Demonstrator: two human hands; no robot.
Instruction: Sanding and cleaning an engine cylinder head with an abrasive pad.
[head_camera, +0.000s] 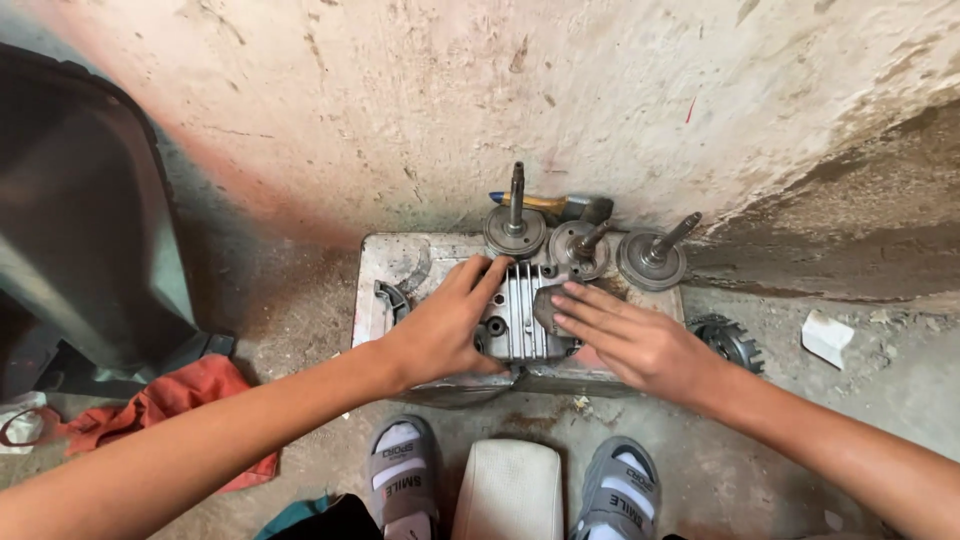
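A finned grey metal cylinder head (520, 320) lies flat on a worn metal slab (400, 262) on the floor by the wall. My left hand (445, 325) grips its left side, fingers over the top edge. My right hand (625, 335) presses a small dark grey abrasive piece (547, 308) flat onto the head's right part, with the fingers stretched out over it. Both forearms reach in from the bottom of the view.
Three round crank halves with upright shafts (515, 225) (580, 245) (655, 255) stand at the slab's back edge, with a wood-handled hammer (555, 205) behind them. A toothed gear (730, 340) and a white chunk (827, 337) lie at right, a red rag (180, 400) at left. My sandalled feet (405, 475) flank a pale stool (510, 490).
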